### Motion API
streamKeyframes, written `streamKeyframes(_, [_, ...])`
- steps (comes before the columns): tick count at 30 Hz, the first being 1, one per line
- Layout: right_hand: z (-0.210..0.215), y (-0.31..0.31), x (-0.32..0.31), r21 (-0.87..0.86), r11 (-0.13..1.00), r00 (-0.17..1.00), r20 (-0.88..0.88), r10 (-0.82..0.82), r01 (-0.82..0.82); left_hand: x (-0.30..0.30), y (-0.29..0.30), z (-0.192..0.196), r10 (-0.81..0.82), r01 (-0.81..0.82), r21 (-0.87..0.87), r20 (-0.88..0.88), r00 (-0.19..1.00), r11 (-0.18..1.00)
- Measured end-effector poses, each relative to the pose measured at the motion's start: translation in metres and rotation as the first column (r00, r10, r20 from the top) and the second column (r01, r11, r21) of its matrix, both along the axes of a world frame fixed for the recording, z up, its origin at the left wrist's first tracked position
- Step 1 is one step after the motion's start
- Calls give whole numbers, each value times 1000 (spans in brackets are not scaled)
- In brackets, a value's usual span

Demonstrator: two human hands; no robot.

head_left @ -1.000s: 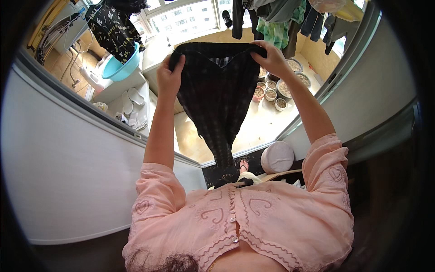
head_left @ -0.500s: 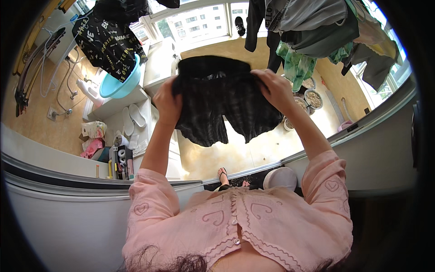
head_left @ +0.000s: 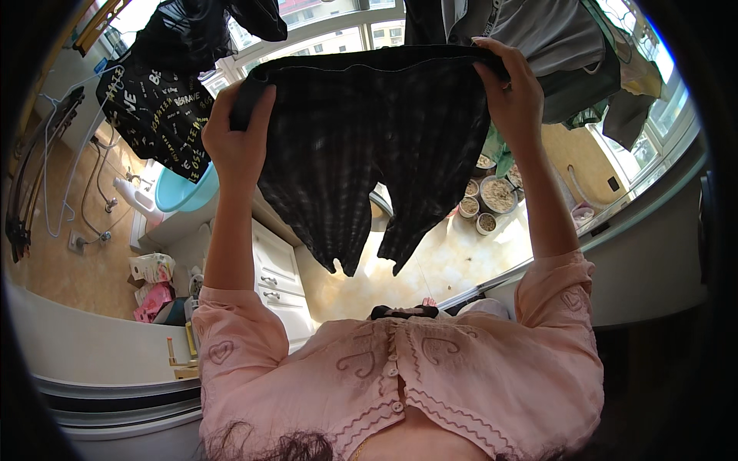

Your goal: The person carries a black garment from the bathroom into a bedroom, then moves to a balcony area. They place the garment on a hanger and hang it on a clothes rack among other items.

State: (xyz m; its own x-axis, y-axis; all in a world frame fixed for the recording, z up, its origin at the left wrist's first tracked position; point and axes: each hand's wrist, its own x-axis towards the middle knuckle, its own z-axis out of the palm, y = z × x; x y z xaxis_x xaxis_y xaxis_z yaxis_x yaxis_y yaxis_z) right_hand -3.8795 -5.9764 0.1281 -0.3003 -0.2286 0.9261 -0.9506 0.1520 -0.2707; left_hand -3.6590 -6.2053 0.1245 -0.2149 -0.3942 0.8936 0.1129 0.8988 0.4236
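A pair of black, dark-striped shorts [head_left: 338,146] hangs spread out before me, its two legs pointing down toward the floor. My left hand [head_left: 237,142] is closed on the left end of the waistband, thumb on the near side. At the right end of the waistband, my right hand [head_left: 513,100] pinches the cloth between thumb and fingers. The waistband is stretched nearly level between both hands. Behind the right hand hang grey and dark clothes [head_left: 538,38].
Black printed clothing [head_left: 154,100] hangs at the left above a turquoise basin [head_left: 184,188]. Beside the basin stands a white jug [head_left: 138,198]. White cabinet doors [head_left: 273,269] lie below. Several pots [head_left: 498,196] stand on the floor at right, near the sliding-door track [head_left: 638,201].
Both hands have risen and spread farther apart, lifting the black shorts higher and pulling the waistband wider. My view has shifted forward, nearer the hanging clothes and floor pots.
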Motion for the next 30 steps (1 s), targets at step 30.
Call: streamKeyframes(30, [-168, -59, -40, -243, 861, 586, 648, 486, -446, -50, -6, -132, -501, 377, 811, -123, 857, 446])
